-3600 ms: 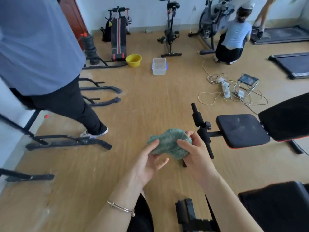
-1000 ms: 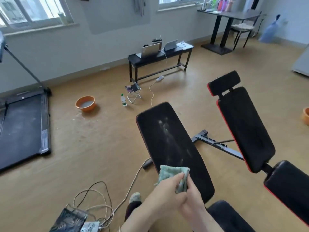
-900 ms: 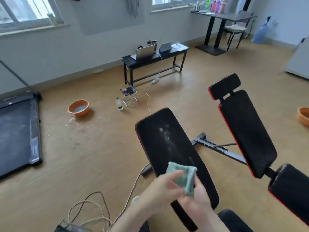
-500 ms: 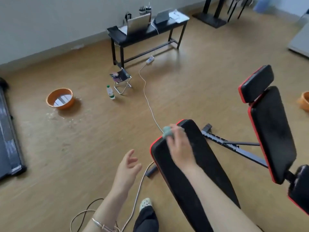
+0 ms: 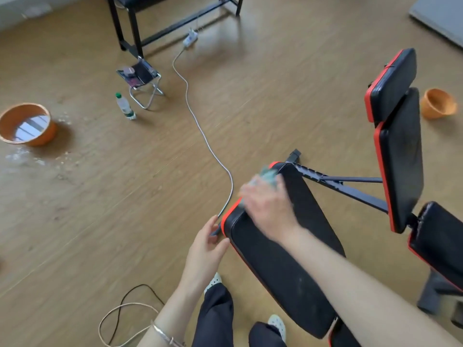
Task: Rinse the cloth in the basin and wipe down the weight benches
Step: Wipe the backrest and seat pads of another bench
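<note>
A black weight bench pad (image 5: 275, 261) with red trim slants up in front of me. My right hand (image 5: 269, 209), blurred by motion, presses a green cloth (image 5: 269, 176) onto the pad's far end; only a corner of the cloth shows past the fingers. My left hand (image 5: 206, 242) rests with straight fingers against the pad's left edge. An orange basin (image 5: 25, 125) with water stands on the floor at far left, with splashes around it. A second black bench (image 5: 400, 156) stands tilted at right.
A white cable (image 5: 200, 126) runs across the wooden floor to the bench. A water bottle (image 5: 124, 106) and a small folding stool (image 5: 141, 80) stand near a black table's legs (image 5: 130, 28). A second orange basin (image 5: 437, 103) lies tipped at far right. More cables (image 5: 125, 311) lie near my feet.
The view has tilted further down. My right hand has slid the cloth across the pad's top end, and my left hand has come from the air to the pad's left edge.
</note>
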